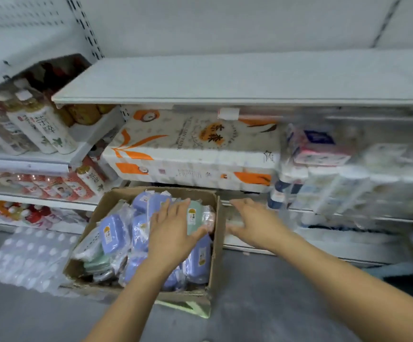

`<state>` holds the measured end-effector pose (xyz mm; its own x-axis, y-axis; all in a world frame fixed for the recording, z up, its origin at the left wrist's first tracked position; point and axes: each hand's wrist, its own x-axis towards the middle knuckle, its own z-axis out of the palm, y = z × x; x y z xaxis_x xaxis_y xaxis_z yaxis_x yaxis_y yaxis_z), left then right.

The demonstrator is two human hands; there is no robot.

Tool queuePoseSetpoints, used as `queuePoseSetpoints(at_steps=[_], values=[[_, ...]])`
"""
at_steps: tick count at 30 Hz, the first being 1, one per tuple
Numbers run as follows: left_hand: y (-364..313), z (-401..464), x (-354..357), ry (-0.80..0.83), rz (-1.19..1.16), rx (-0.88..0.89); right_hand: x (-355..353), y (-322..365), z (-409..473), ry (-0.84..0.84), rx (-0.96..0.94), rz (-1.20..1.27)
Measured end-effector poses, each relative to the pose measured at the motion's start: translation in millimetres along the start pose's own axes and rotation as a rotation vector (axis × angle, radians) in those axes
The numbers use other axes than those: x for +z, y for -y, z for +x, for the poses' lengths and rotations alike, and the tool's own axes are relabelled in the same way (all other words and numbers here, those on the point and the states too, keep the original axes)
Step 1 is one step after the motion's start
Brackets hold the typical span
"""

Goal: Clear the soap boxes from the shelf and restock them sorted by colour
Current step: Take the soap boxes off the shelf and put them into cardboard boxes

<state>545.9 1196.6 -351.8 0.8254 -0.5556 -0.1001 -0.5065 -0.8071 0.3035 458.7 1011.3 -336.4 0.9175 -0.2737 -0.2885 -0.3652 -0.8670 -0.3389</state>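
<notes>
Shelf (pixel 237 95), left hand (pixel 173 233) over soap boxes (pixel 113 234)

Soap boxes (pixel 116 233) in carton (pixel 216 245), below shelf (pixel 225 80)
</notes>
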Motion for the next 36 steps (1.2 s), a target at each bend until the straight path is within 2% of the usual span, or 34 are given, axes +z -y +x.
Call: queuePoseSetpoints(at_steps=[3,7,10,14,21,27,31,36], values=[[-77.2,-12.6,-19.1,-0.254,-0.02,0.2,-58.0,-54.2,-61.0,-0.288,-0.036,-0.072],[-197.1,-30.3,-34.7,-0.427,-0.056,0.383,-117.3,-138.1,-140.7,-0.588,-0.014,-0.052],[-284.9,-38.9,-31.9,-0.449,-0.08,0.49,-150.0,-203.2,-195.5,-0.744,0.018,-0.083],[-390.0,-41.9,-21.2,-0.438,-0.09,0.617,-189.3,-282.5,-255.2,-0.86,0.08,-0.12],[-545.2,-22.8,-8.4,-0.375,-0.125,0.815,-244.5,-414.2,-324.2,-0.937,0.245,-0.143],[-663.3,22.1,18.6,-0.317,-0.208,0.925,-291.3,-526.0,-345.1,-0.923,0.334,-0.17],[-734.3,73.1,39.5,-0.264,-0.256,0.9,-326.5,-604.0,-332.8,-0.897,0.349,-0.142],[-805.8,143.9,63.7,-0.173,-0.316,0.813,-364.8,-690.4,-298.4,-0.751,0.372,-0.084]])
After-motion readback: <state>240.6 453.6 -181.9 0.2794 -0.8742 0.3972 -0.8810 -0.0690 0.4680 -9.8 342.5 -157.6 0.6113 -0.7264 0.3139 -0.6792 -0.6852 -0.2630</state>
